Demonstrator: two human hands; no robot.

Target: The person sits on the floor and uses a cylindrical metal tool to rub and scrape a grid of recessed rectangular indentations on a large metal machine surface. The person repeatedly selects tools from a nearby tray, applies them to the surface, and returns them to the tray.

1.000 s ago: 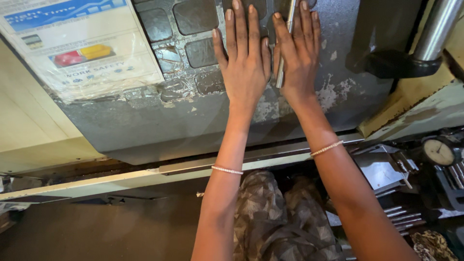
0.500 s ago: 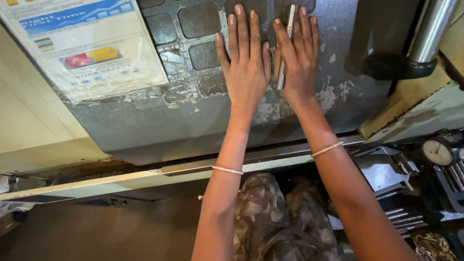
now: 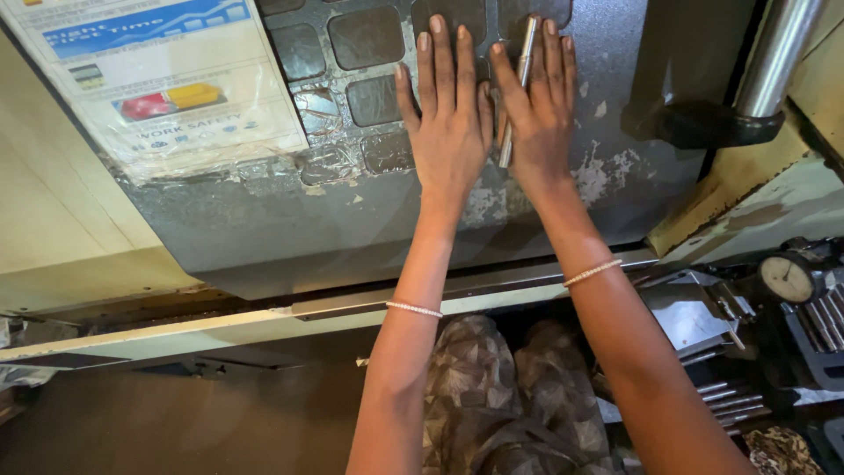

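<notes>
The left hand (image 3: 450, 123) is laid flat on a worn grey metal machine panel (image 3: 264, 220), palm down, with the fingers stretched out close together over a block of dark square raised keys (image 3: 365, 37). Its grip is wide and nothing is held in it.

The right hand (image 3: 541, 114) is laid flat just beside it, the two hands touching or nearly touching along their inner edges. A thin silver metal rod (image 3: 526, 48) is seen running lengthwise with the right hand, between the index and middle fingers, its lower end showing at the gap between the two hands. This grip is wide too: the fingers are straight, not curled round the rod, which is pinned against the panel rather than clasped. Whether the rod lies partly under the palm cannot be told.

A thin beaded bracelet (image 3: 413, 309) is worn on the left wrist and a like one (image 3: 592, 272) on the right.

The step in hand is judged to be a pressing of the rod flat against the panel under both open hands. If the rod were to be lifted away, the right fingers would have to be closed round it first, since it is kept in place by pressure alone.

A plastic-covered printed sheet with blue, red and yellow patches (image 3: 167, 79) is fixed at the panel's left. A polished steel column (image 3: 778, 53) and a round dial gauge (image 3: 789, 279) are seen at the right
</notes>
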